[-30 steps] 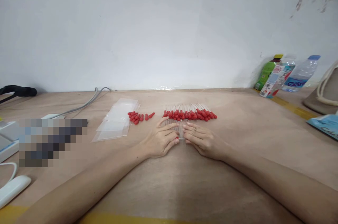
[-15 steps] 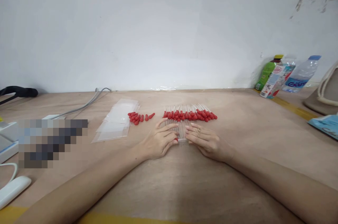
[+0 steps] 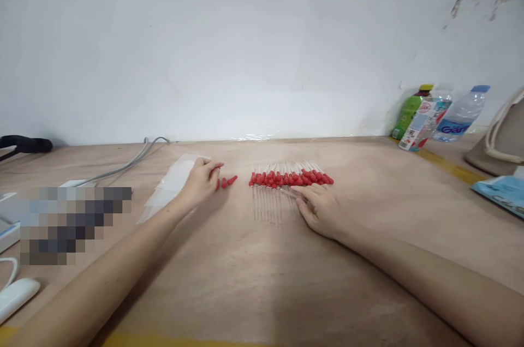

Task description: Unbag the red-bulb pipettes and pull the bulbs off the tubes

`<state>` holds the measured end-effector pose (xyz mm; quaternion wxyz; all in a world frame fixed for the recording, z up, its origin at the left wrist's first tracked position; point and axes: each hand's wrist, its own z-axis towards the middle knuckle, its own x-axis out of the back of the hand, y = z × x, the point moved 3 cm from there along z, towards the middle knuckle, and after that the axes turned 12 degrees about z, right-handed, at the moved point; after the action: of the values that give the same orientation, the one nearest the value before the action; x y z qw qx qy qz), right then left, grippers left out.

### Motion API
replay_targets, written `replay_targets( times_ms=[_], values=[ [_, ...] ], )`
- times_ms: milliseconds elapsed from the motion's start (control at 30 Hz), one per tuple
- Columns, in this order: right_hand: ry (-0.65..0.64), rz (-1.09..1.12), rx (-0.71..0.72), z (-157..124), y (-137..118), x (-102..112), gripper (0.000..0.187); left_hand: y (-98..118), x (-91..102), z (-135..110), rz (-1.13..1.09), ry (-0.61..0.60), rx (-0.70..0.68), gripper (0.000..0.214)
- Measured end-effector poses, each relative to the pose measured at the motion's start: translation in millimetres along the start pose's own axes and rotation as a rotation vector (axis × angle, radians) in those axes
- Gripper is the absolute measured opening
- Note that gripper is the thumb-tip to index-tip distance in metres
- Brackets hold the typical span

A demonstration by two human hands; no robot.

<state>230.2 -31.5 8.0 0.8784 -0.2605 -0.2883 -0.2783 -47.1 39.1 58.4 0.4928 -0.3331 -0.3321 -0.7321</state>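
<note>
Brown table (image 3: 262,281) against a white wall; left hand (image 3: 200,182) lies on loose red bulbs (image 3: 227,180) beside clear bags (image 3: 170,186), fingers curled, though I cannot tell if it grips one; right hand (image 3: 321,206) pinches one slanted tube (image 3: 291,192) by the bare tubes (image 3: 268,206), just below the capped droppers (image 3: 291,177); bottles (image 3: 434,118) stand far right.

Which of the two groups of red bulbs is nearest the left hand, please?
The small loose pile, right at the left hand; the long row lies farther right, beside the right hand.
</note>
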Motion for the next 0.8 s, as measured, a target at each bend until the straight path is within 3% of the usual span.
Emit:
replay_targets(
  times_ms=[133,300,800],
  values=[
    [0.044,0.045,-0.05,5.9,-1.6,-5.9,0.014,-35.3,4.4,11.9,0.073,0.023,0.175,0.033],
    [0.04,0.051,0.015,8.5,-4.0,-14.4,0.014,-55.2,-3.2,12.7,0.093,-0.071,0.293,0.04],
    [-0.174,0.036,0.066,8.8,-14.9,-13.5,0.034,-43.9,-12.4,4.2,0.136,-0.152,0.246,0.035]
  ],
)
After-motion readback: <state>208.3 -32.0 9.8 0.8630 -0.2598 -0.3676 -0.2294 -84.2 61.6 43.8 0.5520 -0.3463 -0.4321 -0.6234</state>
